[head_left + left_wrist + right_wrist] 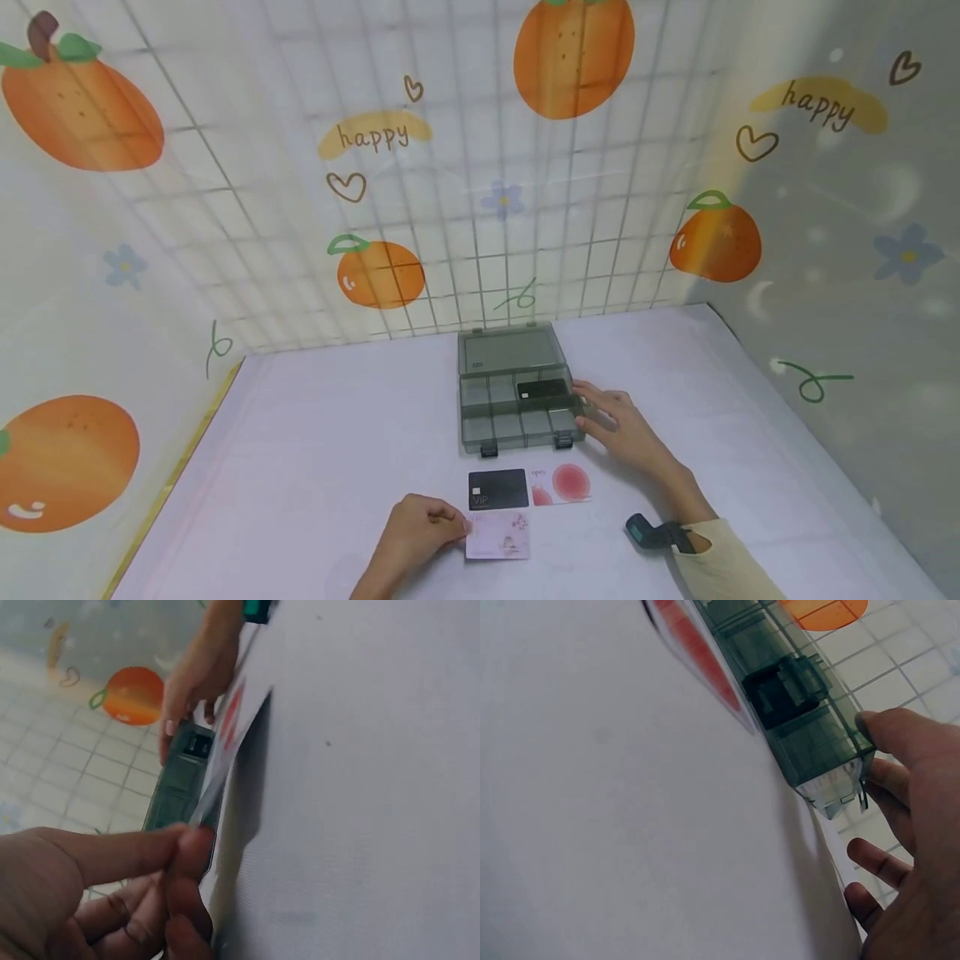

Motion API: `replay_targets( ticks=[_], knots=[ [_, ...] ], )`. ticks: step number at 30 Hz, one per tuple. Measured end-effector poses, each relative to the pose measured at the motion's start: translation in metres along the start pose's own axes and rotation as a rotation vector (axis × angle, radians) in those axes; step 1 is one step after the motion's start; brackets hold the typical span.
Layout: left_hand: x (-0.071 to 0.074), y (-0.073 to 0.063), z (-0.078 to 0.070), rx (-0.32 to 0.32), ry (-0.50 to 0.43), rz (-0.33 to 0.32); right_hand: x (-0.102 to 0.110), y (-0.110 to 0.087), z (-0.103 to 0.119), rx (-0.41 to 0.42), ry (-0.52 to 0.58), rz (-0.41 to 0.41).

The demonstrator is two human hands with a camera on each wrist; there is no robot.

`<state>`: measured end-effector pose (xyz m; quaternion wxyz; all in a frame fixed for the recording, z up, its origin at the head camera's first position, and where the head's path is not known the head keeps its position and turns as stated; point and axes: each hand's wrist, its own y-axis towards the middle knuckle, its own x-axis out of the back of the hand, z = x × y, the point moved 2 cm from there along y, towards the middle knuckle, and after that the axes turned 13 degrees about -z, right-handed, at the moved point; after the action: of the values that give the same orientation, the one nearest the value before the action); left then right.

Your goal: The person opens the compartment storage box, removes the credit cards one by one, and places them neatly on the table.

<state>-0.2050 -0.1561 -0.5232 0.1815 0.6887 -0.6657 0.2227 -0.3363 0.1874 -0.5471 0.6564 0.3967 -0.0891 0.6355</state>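
Note:
My left hand (420,533) pinches the left edge of a pale pink card (498,535) between thumb and forefinger. Just beyond it, a black VIP card (498,489) and a white card with a red circle (561,485) lie side by side. Further back stands a translucent grey-green compartment box (523,427), its lid (512,350) tipped back. A black card (543,389) is in its back right compartment. My right hand (618,425) touches the box's right side; in the right wrist view its thumb rests at the rim and the lower fingers are loose.
The white tabletop (337,433) runs back to a patterned curtain (465,250) over a wire grid. Two dark latches, one of them the right latch (563,441), stick out at the box's front. A dark device (648,532) is strapped to my right wrist.

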Motion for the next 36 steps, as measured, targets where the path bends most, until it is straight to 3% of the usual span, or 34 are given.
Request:
replay_targets(
  ticks=[3, 8, 22, 25, 29, 36],
  knots=[
    [-0.002, -0.001, -0.003, -0.057, 0.112, -0.05, 0.0, 0.0, 0.0, -0.004, 0.003, 0.001],
    [-0.004, -0.003, -0.009, -0.105, 0.165, -0.097, 0.001, 0.0, 0.001, -0.016, 0.003, 0.006],
    [-0.003, -0.004, -0.008, -0.123, 0.125, -0.095, -0.001, 0.0, -0.003, 0.021, 0.001, -0.007],
    [0.001, 0.007, -0.008, -0.14, 0.111, -0.111, -0.001, 0.001, -0.002, 0.015, 0.004, -0.005],
    [0.007, 0.031, -0.013, -0.18, 0.078, -0.166, 0.0, 0.003, -0.001, 0.015, 0.008, -0.002],
    [0.007, 0.07, -0.035, -0.315, -0.006, -0.261, 0.0, 0.001, 0.0, 0.019, -0.002, -0.004]
  ],
)
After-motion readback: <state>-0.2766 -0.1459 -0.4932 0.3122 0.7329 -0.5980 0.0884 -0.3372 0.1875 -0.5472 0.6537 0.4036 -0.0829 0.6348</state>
